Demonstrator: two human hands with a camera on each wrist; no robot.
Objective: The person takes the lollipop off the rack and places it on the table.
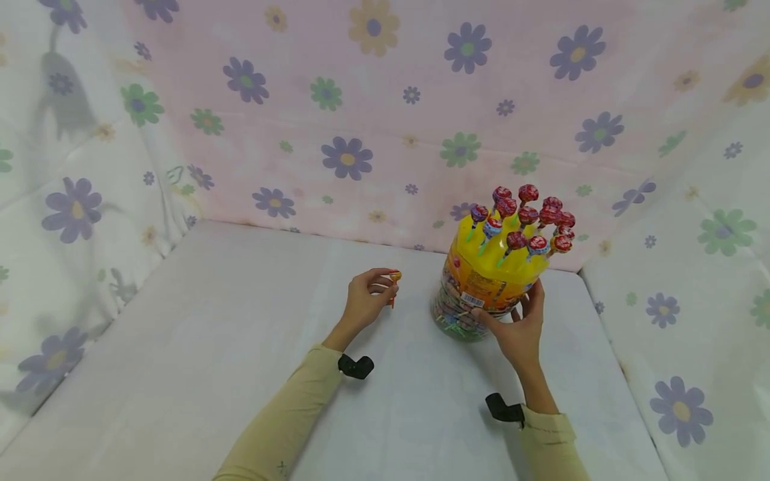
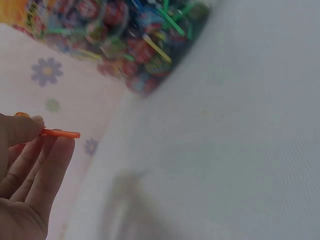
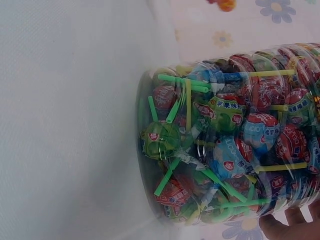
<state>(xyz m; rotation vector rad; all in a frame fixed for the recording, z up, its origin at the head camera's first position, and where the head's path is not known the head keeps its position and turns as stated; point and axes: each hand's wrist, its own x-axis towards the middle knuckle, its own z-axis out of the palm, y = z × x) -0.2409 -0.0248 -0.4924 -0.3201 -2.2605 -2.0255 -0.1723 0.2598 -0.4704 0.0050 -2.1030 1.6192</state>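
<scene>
Between thumb and fingers, my left hand (image 1: 368,299) pinches an orange-wrapped lollipop (image 1: 394,275) with the candy end up. In the left wrist view its orange stick (image 2: 62,133) pokes out past the fingertips. To the right stands a clear plastic jar (image 1: 457,307) full of wrapped lollipops, with a yellow top (image 1: 481,254). Several lollipops in red, purple and blue wrappers stand upright in that top. My right hand (image 1: 522,331) grips the jar's right side, thumb in front, some fingers hidden behind it. In the right wrist view, lollipops (image 3: 227,115) with green and yellow sticks show through the wall.
A white cloth covers the table (image 1: 240,334). Flower-printed fabric (image 1: 409,120) rises behind it and along both sides. The jar stands near the table's back right. Black wrist cameras (image 1: 356,367) are strapped over both sleeves.
</scene>
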